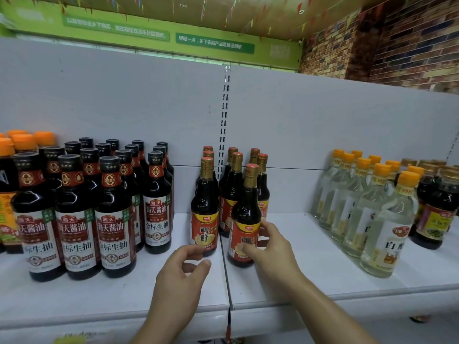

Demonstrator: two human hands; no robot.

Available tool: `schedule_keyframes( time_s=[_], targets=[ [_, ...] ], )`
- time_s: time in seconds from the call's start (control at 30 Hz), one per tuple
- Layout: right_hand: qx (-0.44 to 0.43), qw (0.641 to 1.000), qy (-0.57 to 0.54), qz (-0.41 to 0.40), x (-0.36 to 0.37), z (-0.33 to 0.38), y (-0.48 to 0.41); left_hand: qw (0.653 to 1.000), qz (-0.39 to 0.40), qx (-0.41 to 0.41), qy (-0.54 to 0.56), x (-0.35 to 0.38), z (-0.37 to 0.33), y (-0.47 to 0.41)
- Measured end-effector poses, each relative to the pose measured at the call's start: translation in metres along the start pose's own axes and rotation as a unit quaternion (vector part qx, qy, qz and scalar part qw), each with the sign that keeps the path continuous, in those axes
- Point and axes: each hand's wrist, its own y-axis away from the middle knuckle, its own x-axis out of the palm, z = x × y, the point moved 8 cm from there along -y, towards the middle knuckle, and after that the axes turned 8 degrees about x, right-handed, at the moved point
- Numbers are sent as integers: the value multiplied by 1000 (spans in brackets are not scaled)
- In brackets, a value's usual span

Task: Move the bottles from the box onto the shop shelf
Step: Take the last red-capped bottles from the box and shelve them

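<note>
While right hand (pixel 270 247) grips front bottle (pixel 246 214) standing on shelf (pixel 310 271), thumb and fingers clamped round label, task looks well along: several red-label bottles (pixel 232 184) already stand in short rows. Left hand (pixel 183 266) curled at base of neighbour bottle (pixel 205 212); contact unclear. Box out of view, so remaining stock unknown. Rear bottles partly hidden.
</note>
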Motion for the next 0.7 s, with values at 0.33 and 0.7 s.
schedule_keyframes(
  time_s=[0.33, 0.7],
  targets=[
    [-2, 1000, -12, 0, 9, 4, -12, 995, 20, -6, -98, 7, 16, -37],
    [-7, 1000, -2, 0, 16, 5, -28, 989, 48, -7, -139, 20, 27, -73]
  ],
)
